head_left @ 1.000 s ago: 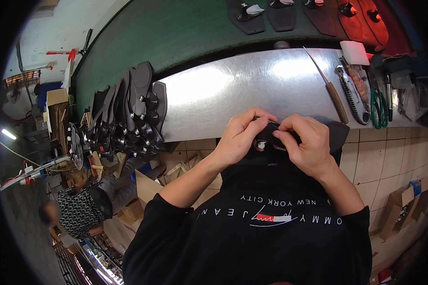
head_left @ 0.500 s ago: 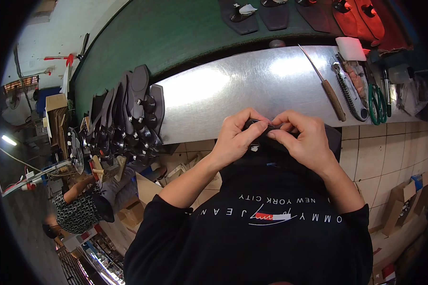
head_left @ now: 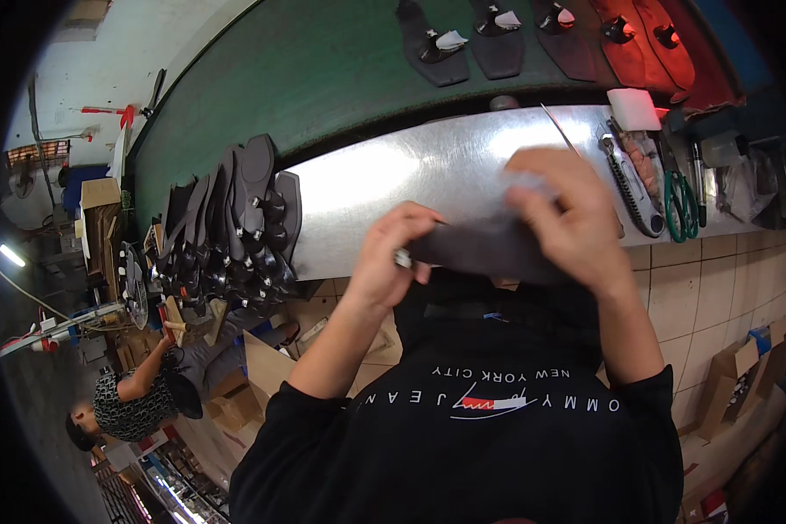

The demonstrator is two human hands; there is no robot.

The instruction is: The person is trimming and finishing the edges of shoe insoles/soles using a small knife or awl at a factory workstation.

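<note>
My left hand (head_left: pixel 387 258) grips one end of a dark sandal (head_left: pixel 489 251), its thumb and fingers closed around it. A small shiny ornament (head_left: pixel 403 258) shows beside those fingers. The sandal lies nearly level in front of my chest, over the near edge of the metal table (head_left: pixel 349 210). My right hand (head_left: pixel 581 223) is raised at the sandal's right end and smeared by motion; whether it touches the sandal is unclear. Something pale and blurred shows near its fingers. Beyond it, the thin spike of an awl (head_left: pixel 557 127) sticks out, its handle hidden by the hand.
Dark sandals (head_left: pixel 258 166) lie bunched at the table's left. More sandals (head_left: pixel 498 52), some red-lit, rest on the green surface (head_left: pixel 323 79). A white block (head_left: pixel 633 109), cutter knife (head_left: pixel 635 188) and green-handled scissors (head_left: pixel 679 205) lie right. A person (head_left: pixel 140 393) works at far left.
The sandal has been turned and now stretches broadside between my hands. My left hand has shifted left; my right hand has lifted away from it, up and to the right.
</note>
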